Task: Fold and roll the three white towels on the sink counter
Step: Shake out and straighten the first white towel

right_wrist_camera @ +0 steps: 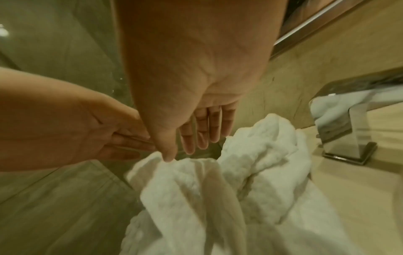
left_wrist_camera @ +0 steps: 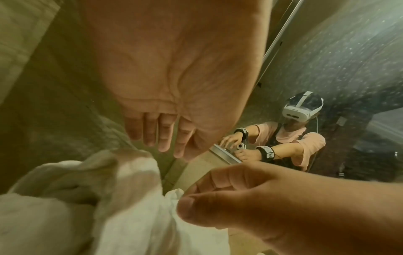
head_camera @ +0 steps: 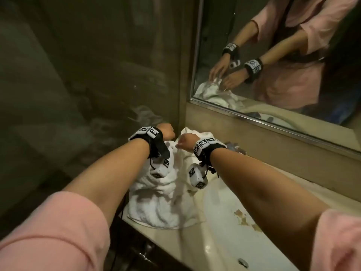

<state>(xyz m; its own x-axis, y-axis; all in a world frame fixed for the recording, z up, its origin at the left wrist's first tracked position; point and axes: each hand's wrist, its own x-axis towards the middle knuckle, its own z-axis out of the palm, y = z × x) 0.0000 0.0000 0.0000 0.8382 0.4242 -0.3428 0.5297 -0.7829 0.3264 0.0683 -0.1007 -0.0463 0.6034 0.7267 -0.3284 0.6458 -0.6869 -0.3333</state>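
Nearest the camera, two pink sleeves (head_camera: pixel 58 231) lead out along bare forearms over the sink counter (head_camera: pixel 175 243), with the pale basin (head_camera: pixel 224 222) off to the right. Past the forearms sits the heap of white towels (head_camera: pixel 162 194) — rumpled, bunched in the corner where the counter meets the dark wall, and with no fold or roll visible anywhere in it. How many towels make up the heap cannot be told; they run together.

At the far top of the heap the right hand (head_camera: pixel 186 140) has its thumb (right_wrist_camera: pixel 167 153) down on a raised edge of cloth, the other fingers straight and relaxed; whether that edge is truly pinched cannot be told. The left hand (head_camera: pixel 166 131) hovers just beside it, fingers straight and together, touching nothing that shows in the wrist view.

Beyond the hands, a chrome faucet (right_wrist_camera: pixel 340 131) stands on the counter to the right, and the mirror (head_camera: pixel 273 55) above it reflects both hands at the towels.

By my reading the task is at its very start — one towel is being picked out of the heap, and all the folding and rolling is left to do.
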